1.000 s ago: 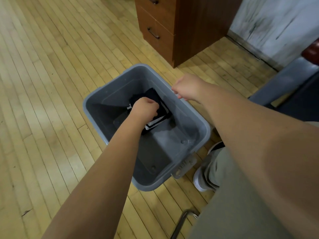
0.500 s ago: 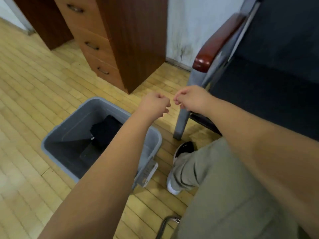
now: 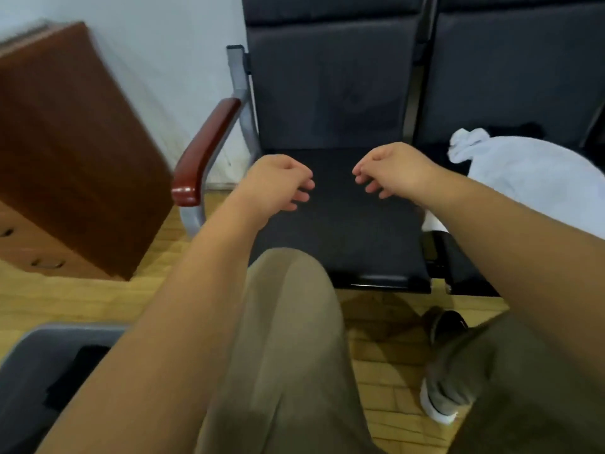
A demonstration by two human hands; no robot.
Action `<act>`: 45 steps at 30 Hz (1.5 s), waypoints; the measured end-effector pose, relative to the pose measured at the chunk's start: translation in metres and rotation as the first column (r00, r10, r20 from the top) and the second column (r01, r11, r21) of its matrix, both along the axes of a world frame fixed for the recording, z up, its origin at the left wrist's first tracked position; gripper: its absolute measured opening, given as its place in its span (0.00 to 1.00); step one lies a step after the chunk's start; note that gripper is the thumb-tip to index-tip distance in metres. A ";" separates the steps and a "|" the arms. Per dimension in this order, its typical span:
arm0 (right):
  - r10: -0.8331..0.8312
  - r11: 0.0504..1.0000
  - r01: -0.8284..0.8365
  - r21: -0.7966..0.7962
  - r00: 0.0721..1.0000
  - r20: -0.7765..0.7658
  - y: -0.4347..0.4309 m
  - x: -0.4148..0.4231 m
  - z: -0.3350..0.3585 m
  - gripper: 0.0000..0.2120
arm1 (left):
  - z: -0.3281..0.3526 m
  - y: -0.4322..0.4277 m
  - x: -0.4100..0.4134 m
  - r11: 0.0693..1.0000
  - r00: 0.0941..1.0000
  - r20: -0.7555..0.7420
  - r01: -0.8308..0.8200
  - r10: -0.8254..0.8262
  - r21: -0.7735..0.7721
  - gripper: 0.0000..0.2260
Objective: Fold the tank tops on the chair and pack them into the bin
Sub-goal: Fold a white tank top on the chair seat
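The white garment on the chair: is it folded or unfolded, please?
Unfolded: the white garment lies in a rumpled heap on the chair.

One head-worn wide-angle view. It looks forward and steeply down and faces the dark chair (image 3: pixel 343 231) seat head-on at close range. The bin (image 3: pixel 65 329) is clipped at the lower-left corner. The wall (image 3: pixel 163 44) and cabinet (image 3: pixel 65 158) fill the upper left, motion-blurred.
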State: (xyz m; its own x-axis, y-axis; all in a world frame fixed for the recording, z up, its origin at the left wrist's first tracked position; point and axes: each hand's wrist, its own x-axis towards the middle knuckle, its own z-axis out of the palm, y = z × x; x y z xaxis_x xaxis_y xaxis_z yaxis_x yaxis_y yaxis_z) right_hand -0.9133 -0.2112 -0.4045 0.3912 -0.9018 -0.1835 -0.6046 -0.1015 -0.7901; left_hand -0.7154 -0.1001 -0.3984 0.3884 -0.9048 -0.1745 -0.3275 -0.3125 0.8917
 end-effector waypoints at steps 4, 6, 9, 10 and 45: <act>-0.121 0.992 0.120 0.048 0.992 0.035 -0.030 -0.075 0.000 0.08 | 0.013 -0.051 -0.058 0.990 0.990 -0.026 0.140 -0.140 -0.018 0.06; -0.185 0.981 0.184 0.058 0.983 0.013 -0.041 -0.102 -0.010 0.09 | 0.011 -0.073 -0.087 0.979 0.979 -0.026 0.201 -0.202 -0.012 0.06; -0.276 0.950 0.280 0.135 0.960 -0.049 -0.056 -0.131 -0.046 0.10 | -0.007 -0.096 -0.124 0.962 0.962 -0.009 0.273 -0.273 0.019 0.07; -0.272 0.949 0.284 0.137 0.957 -0.099 -0.062 -0.137 -0.058 0.11 | -0.017 -0.102 -0.134 0.955 0.956 -0.008 0.294 -0.294 0.028 0.07; -0.586 0.781 0.613 0.123 0.786 -0.195 -0.127 -0.260 -0.080 0.07 | -0.108 -0.167 -0.214 0.781 0.769 0.145 0.600 -0.623 0.170 0.05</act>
